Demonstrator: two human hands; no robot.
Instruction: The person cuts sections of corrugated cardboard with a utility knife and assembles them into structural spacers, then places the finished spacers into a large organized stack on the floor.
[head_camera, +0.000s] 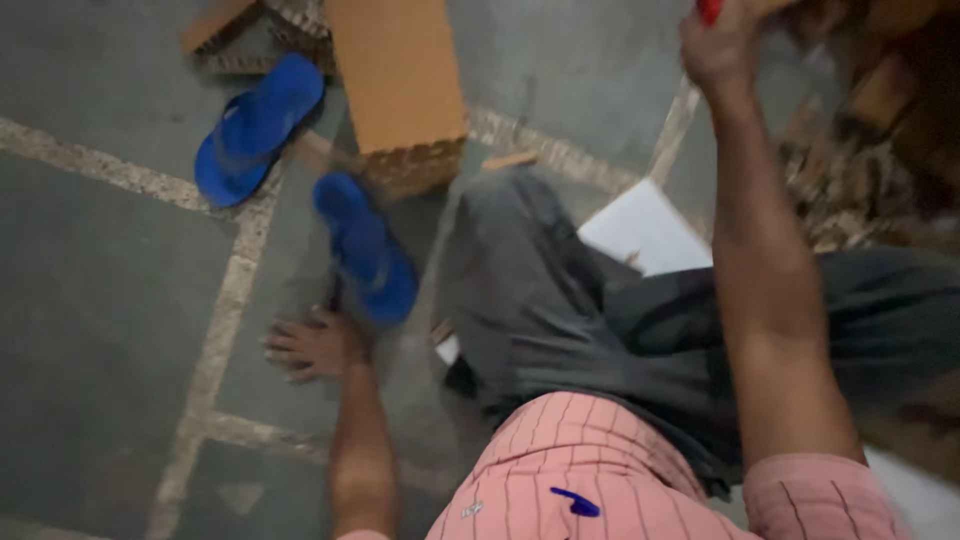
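Note:
My left hand (312, 345) rests flat on the grey stone floor with its fingers spread, holding nothing, just beside a blue flip-flop (366, 247). My right hand (722, 42) is raised at the top edge of the view, closed around a red object (709, 9) that is mostly cut off by the frame. I sit on the floor in grey trousers (560, 300) and a pink striped shirt (590, 470).
A second blue flip-flop (257, 127) lies farther left. A brown cardboard slab (397, 72) with a honeycomb edge stands behind the sandals. A white sheet (645, 228) lies by my knee. Brown wooden scraps (850, 170) pile up at the right.

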